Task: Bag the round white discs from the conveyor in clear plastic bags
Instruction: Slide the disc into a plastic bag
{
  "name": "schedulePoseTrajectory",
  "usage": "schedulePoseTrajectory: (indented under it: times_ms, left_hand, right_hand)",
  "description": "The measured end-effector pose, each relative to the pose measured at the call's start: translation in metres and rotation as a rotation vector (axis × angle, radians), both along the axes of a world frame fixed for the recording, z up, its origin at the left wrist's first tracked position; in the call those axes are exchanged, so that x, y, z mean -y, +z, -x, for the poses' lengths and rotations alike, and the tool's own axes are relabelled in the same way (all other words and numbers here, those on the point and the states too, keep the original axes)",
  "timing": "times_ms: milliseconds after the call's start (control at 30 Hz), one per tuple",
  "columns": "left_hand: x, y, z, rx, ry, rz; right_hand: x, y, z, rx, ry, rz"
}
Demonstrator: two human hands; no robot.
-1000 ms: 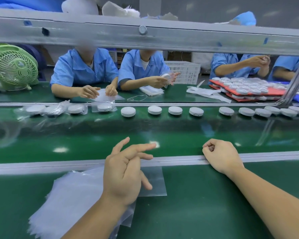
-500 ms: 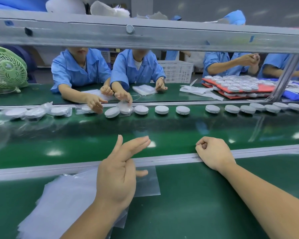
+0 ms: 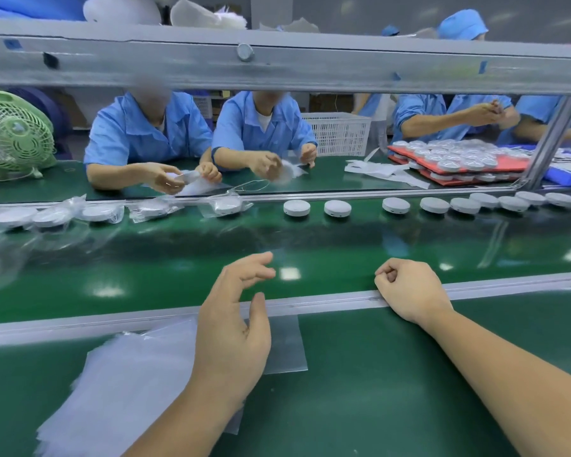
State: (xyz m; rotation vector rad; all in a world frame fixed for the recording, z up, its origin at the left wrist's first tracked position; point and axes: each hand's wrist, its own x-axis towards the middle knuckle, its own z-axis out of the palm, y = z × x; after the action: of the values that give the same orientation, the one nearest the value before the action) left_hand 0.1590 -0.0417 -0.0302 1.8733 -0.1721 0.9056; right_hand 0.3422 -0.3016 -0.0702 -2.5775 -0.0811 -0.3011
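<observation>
Discs [image 3: 296,207] are lying flat, rowed lengthwise along the conveyor [image 3: 343,252] far edge; left grip [image 3: 231,331] is hovering spread and empty, right grip [image 3: 412,291] is resting fisted, empty.

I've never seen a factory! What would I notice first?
A row of round white discs lines the far side of the green conveyor, the leftmost ones already bagged. Nearer, the left hand hovers open over a stack of clear bags; the right hand rests curled on the rail.
</observation>
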Motion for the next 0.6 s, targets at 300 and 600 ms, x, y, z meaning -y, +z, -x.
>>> schedulePoseTrajectory:
  times_ms: [300, 600]
  left_hand:
    - [-0.0056, -0.0076, -0.0014, -0.022, 0.105, -0.081]
    - [-0.0057, -0.0079, -0.0045, -0.122, -0.018, 0.067]
  right_hand:
    - [0.0001, 0.0003, 0.0014, -0.004, -0.005, -0.010]
    - [0.0012, -0.0008, 0.0001, 0.023, 0.000, -0.007]
